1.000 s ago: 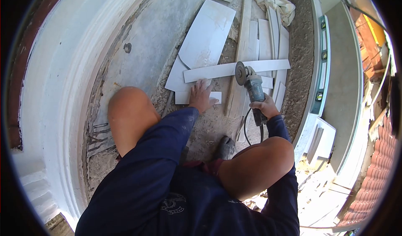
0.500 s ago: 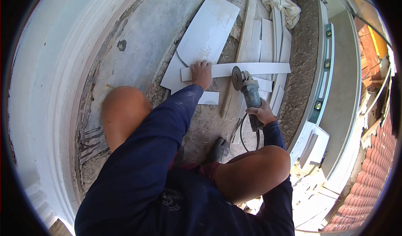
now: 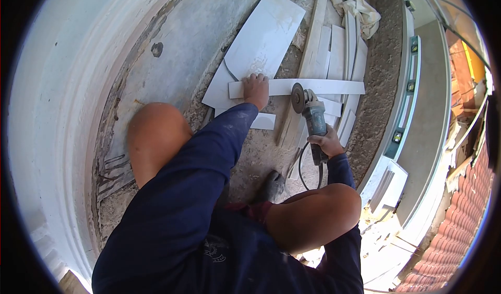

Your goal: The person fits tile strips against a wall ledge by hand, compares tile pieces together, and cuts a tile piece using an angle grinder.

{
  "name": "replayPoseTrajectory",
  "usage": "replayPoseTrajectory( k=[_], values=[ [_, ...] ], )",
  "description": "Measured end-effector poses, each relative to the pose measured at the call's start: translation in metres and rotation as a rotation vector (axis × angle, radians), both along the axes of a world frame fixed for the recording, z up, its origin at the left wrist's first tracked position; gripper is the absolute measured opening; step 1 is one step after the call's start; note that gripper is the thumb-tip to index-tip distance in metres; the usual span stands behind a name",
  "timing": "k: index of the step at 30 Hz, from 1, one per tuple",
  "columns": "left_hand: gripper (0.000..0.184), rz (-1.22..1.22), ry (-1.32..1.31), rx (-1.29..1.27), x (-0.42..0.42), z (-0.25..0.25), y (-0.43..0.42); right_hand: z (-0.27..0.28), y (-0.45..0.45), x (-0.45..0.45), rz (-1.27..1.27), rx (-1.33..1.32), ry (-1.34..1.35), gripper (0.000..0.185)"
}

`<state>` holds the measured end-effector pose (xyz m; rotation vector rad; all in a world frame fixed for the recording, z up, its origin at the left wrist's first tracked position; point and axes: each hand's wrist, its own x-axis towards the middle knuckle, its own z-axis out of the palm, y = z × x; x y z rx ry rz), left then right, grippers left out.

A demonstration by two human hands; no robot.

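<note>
My left hand [image 3: 256,91] is closed over the left part of a long, narrow white strip [image 3: 284,87], with its fingers curled over the far edge. The strip lies crosswise over other white pieces and a wooden plank [image 3: 311,49]. In my right hand [image 3: 327,141] is an angle grinder [image 3: 315,119], gripped round its body. Its round disc [image 3: 298,98] stands upright at the strip's near edge; whether it touches the strip I cannot tell. A large white panel [image 3: 269,30] lies beyond my left hand, and a small white offcut [image 3: 265,121] lies nearer me.
The grinder's cord [image 3: 301,171] loops down by my right knee. Several white strips [image 3: 336,51] lie to the right of the plank. A spirit level [image 3: 409,93] leans along the right ledge. A crumpled cloth [image 3: 361,9] lies at the back, and a wall runs along the left.
The whole view has shifted slightly, so things appear a little further right. Both hands keep their hold, and the grinder stays at about the same spot along the strip.
</note>
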<state>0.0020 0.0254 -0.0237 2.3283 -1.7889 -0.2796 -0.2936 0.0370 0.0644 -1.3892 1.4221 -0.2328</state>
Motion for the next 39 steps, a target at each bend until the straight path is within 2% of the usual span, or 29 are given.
replayPoseTrajectory(
  k=[5, 7, 18, 39],
  values=[
    [0.023, -0.006, -0.005, -0.007, 0.0, -0.003, -0.001, -0.01, -0.002, -0.007, 0.043, -0.039, 0.061, 0.059],
    [0.03, -0.014, -0.006, -0.061, 0.001, -0.009, -0.001, -0.01, -0.002, -0.008, 0.049, -0.049, 0.072, 0.06],
    [0.022, 0.005, 0.017, -0.067, 0.001, -0.007, -0.003, 0.007, -0.004, 0.006, 0.038, -0.039, 0.061, 0.053],
    [0.019, 0.014, 0.038, 0.041, 0.0, 0.003, -0.004, 0.011, -0.009, 0.012, 0.029, 0.0, 0.026, 0.05]
  ],
)
